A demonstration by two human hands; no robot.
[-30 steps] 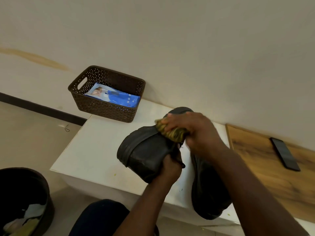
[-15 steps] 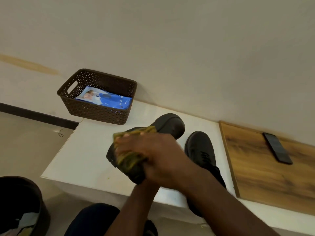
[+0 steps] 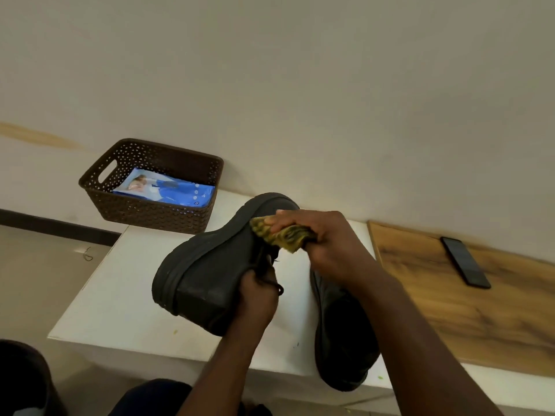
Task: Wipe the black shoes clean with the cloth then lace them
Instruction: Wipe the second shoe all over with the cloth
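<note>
Nearest the camera, the left hand [image 3: 259,295] is gripping the raised black shoe [image 3: 210,271] at its collar, fingers curled around the edge, and is tilting it sole-outward above the white table [image 3: 120,295], while the second shoe [image 3: 342,340] is lying on the table just beside it, under the right forearm. Farther out, the right hand [image 3: 327,244] is clutching the bunched yellow-green cloth [image 3: 282,234] and pressing it against the shoe's upper near the toe. The wiping step is evidently underway; lacing is probably waiting until the cloth covers the remaining surfaces and the other shoe.
</note>
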